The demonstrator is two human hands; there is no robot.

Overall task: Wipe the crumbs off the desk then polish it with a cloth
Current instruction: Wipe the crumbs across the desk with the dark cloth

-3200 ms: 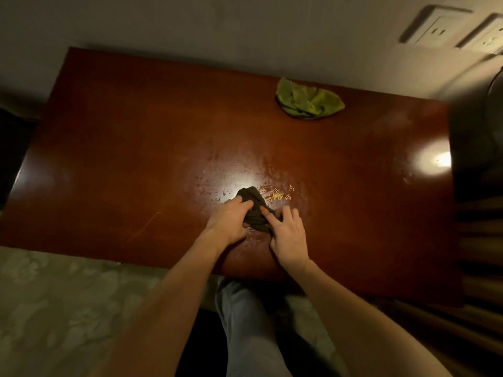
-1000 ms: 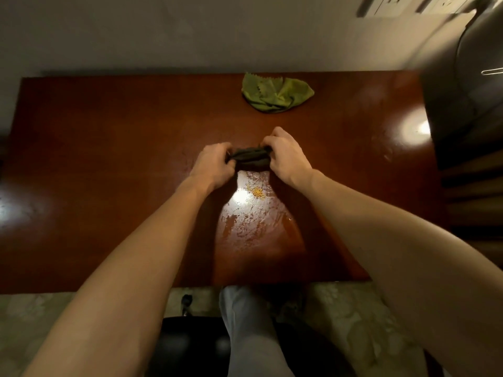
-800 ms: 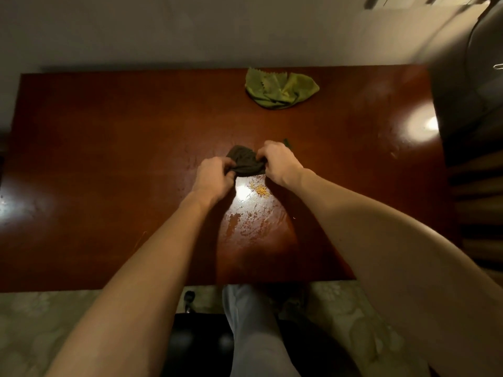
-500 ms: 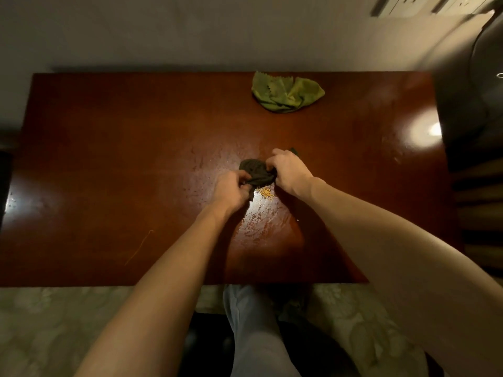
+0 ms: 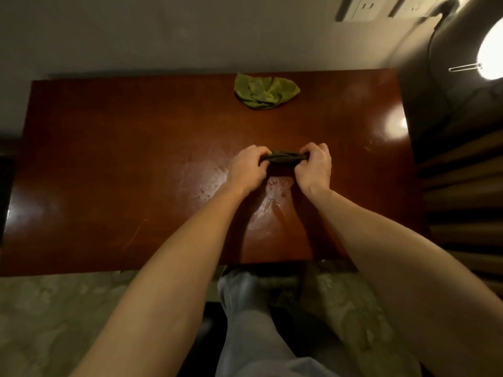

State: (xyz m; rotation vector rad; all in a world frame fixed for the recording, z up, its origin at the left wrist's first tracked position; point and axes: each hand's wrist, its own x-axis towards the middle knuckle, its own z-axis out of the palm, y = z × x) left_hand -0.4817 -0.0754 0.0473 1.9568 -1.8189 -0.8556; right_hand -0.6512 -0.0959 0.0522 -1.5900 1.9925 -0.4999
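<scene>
— Cloth, the dark bunched rag [image 5: 283, 158]: where is it?
— Stretched between two fists, over the middle of the glossy reddish-brown wooden desk [image 5: 109, 159]. At one end the left hand [image 5: 249, 165] grips it, at the other the right hand [image 5: 313, 165], fingers curled tight.
— Which step?
— Crumb wiping, I'd judge. Next the rag must press down and sweep. The crumpled green cloth [image 5: 265, 91] at the far edge looks meant for polishing.
— And the crumbs?
— None visible; perhaps under the hands or inside the rag. Only pale smears [image 5: 266, 210] show nearer. Whether the rag touches wood, I cannot tell.
</scene>
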